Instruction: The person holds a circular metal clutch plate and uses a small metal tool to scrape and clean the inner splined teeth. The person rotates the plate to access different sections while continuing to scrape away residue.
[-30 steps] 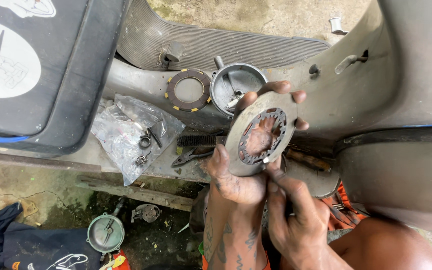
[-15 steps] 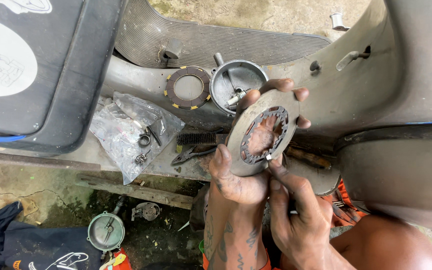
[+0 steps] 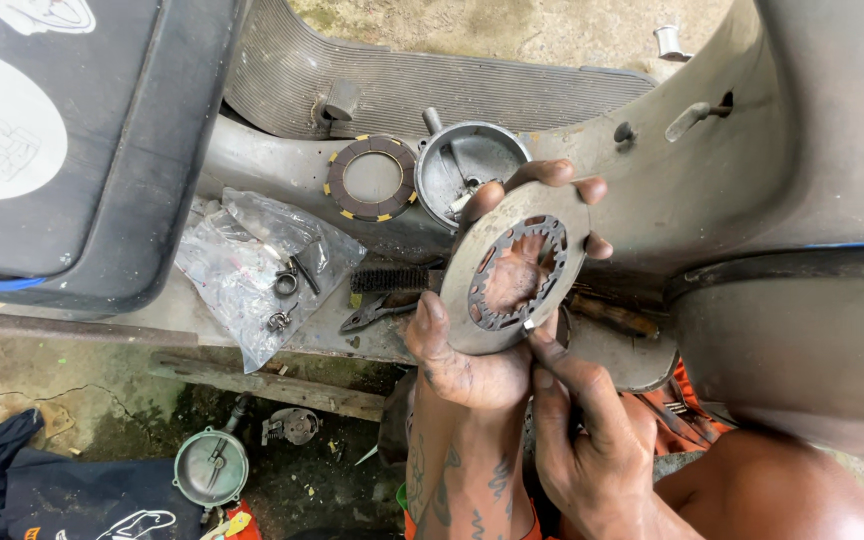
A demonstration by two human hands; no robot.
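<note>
My left hand [image 3: 467,365] holds a round grey metal plate [image 3: 472,265] with a toothed central opening, thumb on its lower left rim and fingertips curled over its top right edge. My right hand [image 3: 582,440] pinches a small pale piece at the plate's lower inner edge with thumb and forefinger. The plate is tilted and held above the grey scooter body [image 3: 712,190].
A brown friction ring [image 3: 372,178] and a round metal cover [image 3: 467,170] lie on the scooter floor. A clear plastic bag [image 3: 252,265] with small parts, a wire brush [image 3: 389,278] and pliers [image 3: 377,312] are to the left. A black seat [image 3: 62,150] fills the upper left.
The plate has shifted very slightly. My right fingers have stayed at its lower inner edge.
</note>
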